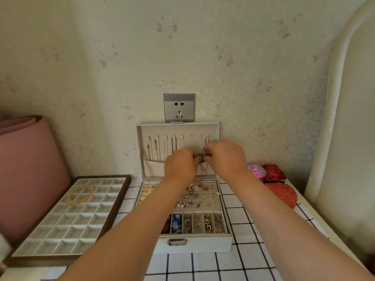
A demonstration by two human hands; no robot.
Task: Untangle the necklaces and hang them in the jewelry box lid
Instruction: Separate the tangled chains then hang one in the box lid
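Necklaces point(202, 156), knotted together, sit between two hands in front of the lid point(182, 129). The left hand point(179, 165) and the right hand point(225, 159) are both curled, and their fingertips pinch the knot from 9 and 3 o'clock. A loop of chain dangles from it toward 6 o'clock.

The lid stands upright against the wall at 12 o'clock of the box point(203, 245), which lies open under the forearms. In the lid, gold chains point(154, 149) hang from slots toward 9 o'clock and silver chains point(174, 146) hang nearer the middle. One more chain hangs at the 3 o'clock end, just above the right hand.

Earrings point(192, 196) cover the box's pad, and its front compartments hold more small pieces. At 9 o'clock of the box lies a tray point(60, 226) of square cells with gold bangles point(80, 194) in its far part. At 3 o'clock sit red pouches point(281, 194) and a pink pouch point(256, 171). A socket point(179, 108) is on the wall just above the lid. Box and pouches rest on a checked cloth point(239, 230).
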